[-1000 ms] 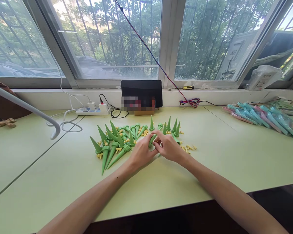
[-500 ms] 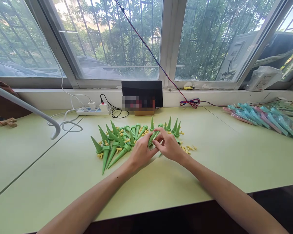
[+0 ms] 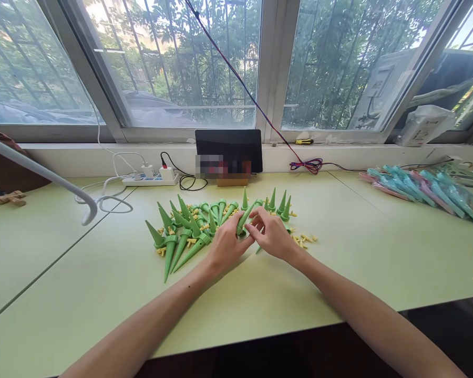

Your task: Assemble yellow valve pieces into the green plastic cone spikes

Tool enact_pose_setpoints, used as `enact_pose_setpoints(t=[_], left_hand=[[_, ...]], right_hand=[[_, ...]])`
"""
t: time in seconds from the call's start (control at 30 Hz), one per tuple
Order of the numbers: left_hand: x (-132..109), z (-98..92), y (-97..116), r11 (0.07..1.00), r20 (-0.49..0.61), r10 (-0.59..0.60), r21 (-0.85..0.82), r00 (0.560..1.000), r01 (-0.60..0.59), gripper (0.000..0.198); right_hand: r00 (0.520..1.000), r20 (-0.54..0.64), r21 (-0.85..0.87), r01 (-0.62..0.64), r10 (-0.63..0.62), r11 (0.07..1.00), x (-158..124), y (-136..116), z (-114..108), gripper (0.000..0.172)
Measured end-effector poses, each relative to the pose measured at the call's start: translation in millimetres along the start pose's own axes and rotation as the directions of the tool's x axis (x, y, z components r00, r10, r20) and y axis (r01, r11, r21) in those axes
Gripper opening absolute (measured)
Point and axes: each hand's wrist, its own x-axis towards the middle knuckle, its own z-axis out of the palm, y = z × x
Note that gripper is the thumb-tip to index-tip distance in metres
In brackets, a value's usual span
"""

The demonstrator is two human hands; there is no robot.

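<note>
My left hand (image 3: 225, 243) is closed round the base of a green plastic cone spike (image 3: 247, 214), which points up and to the right. My right hand (image 3: 273, 235) meets it from the right, fingertips pinched at the spike's lower end; what they pinch is too small to name. A pile of several green cone spikes (image 3: 181, 233) lies to the left of my hands, some flat, some upright (image 3: 278, 202) behind them. Small yellow plastic pieces (image 3: 304, 239) are scattered among the spikes and to the right of my right hand.
The pale green table (image 3: 339, 252) runs under a window. A dark tablet (image 3: 228, 149) leans on the sill behind the pile, with a white power strip (image 3: 150, 179) and cables to its left. Teal and pink packets (image 3: 425, 191) lie far right. A white curved lamp arm (image 3: 43, 173) reaches in from the left.
The green spike in my hands has tilted up, its tip now higher and further right. My right hand's fingers have shifted slightly at its base.
</note>
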Motion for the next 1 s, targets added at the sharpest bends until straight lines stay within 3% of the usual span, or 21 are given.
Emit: enact_pose_setpoints(t=[0.07,0.27,0.73,1.0], left_hand=[[-0.3,0.2,-0.6,1.0,-0.001,0.008,-0.006,1.0,-0.008,0.044],[-0.6,0.3,-0.6,1.0,0.016,0.004,0.006,1.0,-0.004,0.045],[0.1,-1.3,3.3,1.0,0.042,-0.006,-0.009,0.999,0.006,0.042],[-0.5,0.0,-0.9,1.0,0.03,0.013,-0.007,0.999,-0.012,0.046]], right_hand=[[1.0,0.017,-0.038,0.023,-0.023,0.999,0.5,-0.3,-0.3,0.006],[0.998,0.053,-0.131,0.034,-0.027,0.991,1.6,-0.3,-0.7,0.022],[0.997,0.071,-0.051,0.024,-0.021,0.998,1.5,0.4,-0.8,0.019],[0.995,0.099,-0.026,-0.016,0.019,1.0,3.5,-0.5,-1.1,0.026]])
